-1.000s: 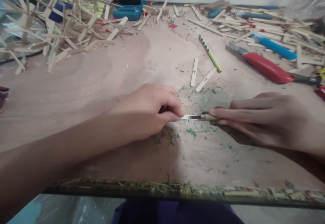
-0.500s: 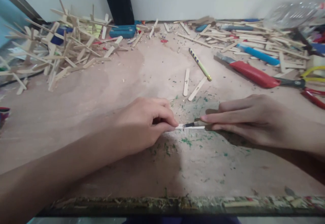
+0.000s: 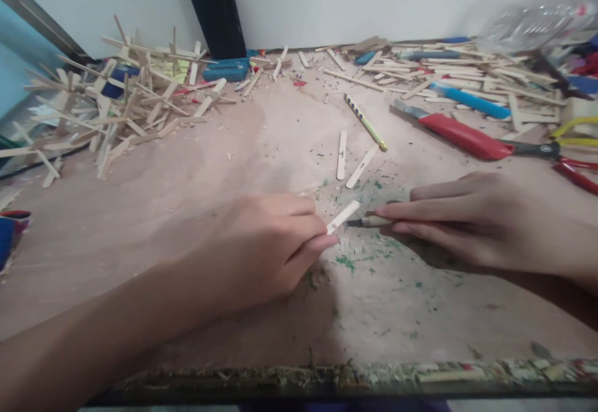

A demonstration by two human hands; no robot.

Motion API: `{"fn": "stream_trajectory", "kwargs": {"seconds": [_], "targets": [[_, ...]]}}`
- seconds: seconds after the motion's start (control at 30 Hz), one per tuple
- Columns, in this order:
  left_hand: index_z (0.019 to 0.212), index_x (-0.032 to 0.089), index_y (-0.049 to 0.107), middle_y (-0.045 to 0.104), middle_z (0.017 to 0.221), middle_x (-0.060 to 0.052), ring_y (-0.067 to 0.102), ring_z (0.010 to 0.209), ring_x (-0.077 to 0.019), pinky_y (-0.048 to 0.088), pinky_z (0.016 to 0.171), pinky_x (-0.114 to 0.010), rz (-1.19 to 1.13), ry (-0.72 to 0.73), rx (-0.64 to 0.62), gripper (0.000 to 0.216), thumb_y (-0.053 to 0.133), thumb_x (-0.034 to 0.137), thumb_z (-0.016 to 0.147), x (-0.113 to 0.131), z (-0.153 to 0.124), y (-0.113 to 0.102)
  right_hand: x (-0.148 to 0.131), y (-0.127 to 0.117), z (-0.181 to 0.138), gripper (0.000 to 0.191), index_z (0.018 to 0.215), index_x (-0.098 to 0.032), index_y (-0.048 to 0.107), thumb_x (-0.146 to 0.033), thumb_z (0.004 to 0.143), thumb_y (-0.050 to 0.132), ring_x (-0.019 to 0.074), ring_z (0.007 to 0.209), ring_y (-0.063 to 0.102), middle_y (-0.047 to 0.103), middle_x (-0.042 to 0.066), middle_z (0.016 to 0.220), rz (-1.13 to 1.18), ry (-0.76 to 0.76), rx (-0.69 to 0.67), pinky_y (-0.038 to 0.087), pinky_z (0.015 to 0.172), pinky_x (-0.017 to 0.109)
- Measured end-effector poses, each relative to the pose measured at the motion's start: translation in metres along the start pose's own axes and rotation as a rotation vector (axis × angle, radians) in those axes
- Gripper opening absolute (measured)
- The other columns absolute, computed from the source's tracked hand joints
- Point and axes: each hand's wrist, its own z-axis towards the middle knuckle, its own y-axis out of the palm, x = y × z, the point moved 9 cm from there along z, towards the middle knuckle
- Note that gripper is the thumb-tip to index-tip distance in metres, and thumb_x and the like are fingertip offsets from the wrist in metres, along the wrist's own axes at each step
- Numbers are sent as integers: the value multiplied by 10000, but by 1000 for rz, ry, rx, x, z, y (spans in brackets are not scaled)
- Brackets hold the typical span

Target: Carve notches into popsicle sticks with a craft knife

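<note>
My left hand (image 3: 284,244) pinches a pale wooden craft stick (image 3: 344,215), whose free end points up and to the right from my fingertips. A small notch or mark shows on the stick close to my thumb. My right hand (image 3: 448,222) is closed around a slim craft knife (image 3: 371,220) with a dark tip and light handle. The dark tip points left, close to the stick; whether it touches cannot be made out. Just beyond my hands lie two more craft sticks, one upright in view (image 3: 342,155) and one slanted (image 3: 362,166), both with small marks.
A yellow patterned pencil (image 3: 365,123) lies past the sticks. To the right are a red-handled saw or knife (image 3: 467,136), a blue cutter (image 3: 471,100) and a heap of sticks (image 3: 460,69). Crossed-stick pieces (image 3: 107,106) pile up at left. Green shavings (image 3: 348,262) dot the wooden table.
My left hand has turned the craft stick from lying level to tilted up to the right. The knife tip has come off the stick, and my right hand has shifted slightly right.
</note>
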Motion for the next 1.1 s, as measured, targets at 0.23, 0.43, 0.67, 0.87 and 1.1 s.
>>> {"fn": "stream_trajectory", "kwargs": {"seconds": [0.23,0.43,0.67,0.87,1.1], "targets": [[1124,138,913,911,1070,-62,837,988,-187,629,908,-292,37,78,90,253,694,138,1249,-2,2,-7,2,-1,-2,319,1478,-331,893,-357,1311,622,120,642,673,851,14,926,24,41,21,525,606,285],[1388,104,889,913,1450,-144,856,1291,-313,693,1115,-443,159,204,73,306,683,21,1177,-5,-3,5,8,0,-7,331,1536,-399,887,-336,1278,689,123,631,686,836,-2,882,77,88,28,511,567,322],[1165,171,934,914,1022,-34,813,903,-188,611,819,-333,-14,67,42,207,741,192,1236,-6,2,-3,-5,-7,-3,230,1411,-282,904,-300,1261,731,87,645,756,906,0,955,17,37,-52,531,548,263],[1305,217,939,922,1210,-63,867,1107,-220,673,1024,-348,-64,-75,64,182,823,319,1210,-26,3,-10,-4,-6,-3,255,1449,-301,893,-268,1262,723,93,640,747,894,-9,940,5,27,-35,539,560,261],[1757,164,692,649,1870,-263,610,1751,-439,516,1447,-659,116,53,-23,687,538,660,1308,-23,-6,26,-2,4,-5,369,1539,-419,865,-265,1265,671,137,654,729,880,2,945,60,90,-12,520,562,337]]}}
